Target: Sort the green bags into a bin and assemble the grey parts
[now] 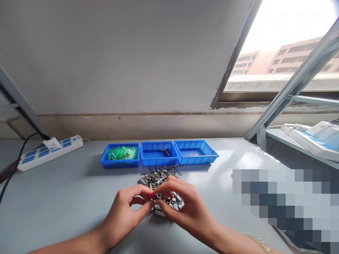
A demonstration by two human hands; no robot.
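Over a pile of loose metal parts (156, 179), my two hands meet fingertip to fingertip. Between the thumb and fingers of my right hand (185, 197) is a small metal cylinder (159, 195), its round dark-centred end toward me. My left hand (129, 201) is closed in a pinch right beside that end; whatever its fingertips grip is too small to make out. The pile mixes thin pins or rivets, some brass-coloured, with thicker grey pieces. My hands cover part of it.
Three blue bins stand in a row behind the pile: the left bin (120, 164) has green bags, the middle bin (160, 163) several dark cylinders, then the right bin (197, 160). A power strip (50, 155) lies far left. Metal shelf posts (278, 88) flank the table.
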